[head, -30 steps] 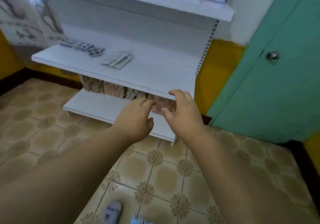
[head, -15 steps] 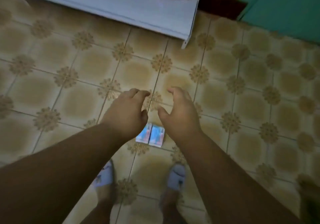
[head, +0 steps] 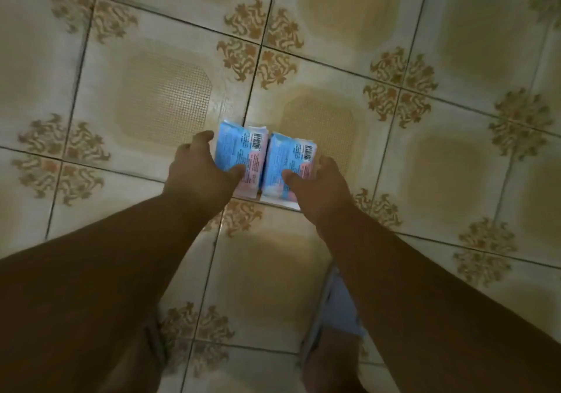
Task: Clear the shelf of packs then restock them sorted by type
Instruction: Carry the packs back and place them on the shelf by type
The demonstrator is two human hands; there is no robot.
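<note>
Head view: two blue-and-pink packs lie side by side on the tiled floor (head: 455,58). The left pack (head: 239,152) is clasped by the left hand (head: 197,174), the right pack (head: 288,162) by the right hand (head: 315,186). Both should be lifted level, pressed firmly together.

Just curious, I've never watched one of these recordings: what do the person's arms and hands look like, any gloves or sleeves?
Both forearms are bare, with no sleeves in view. The left hand and right hand wear no gloves; no rings or watch show.

Left grip (head: 198,168), right grip (head: 315,184) curled, arms extended down.
</note>
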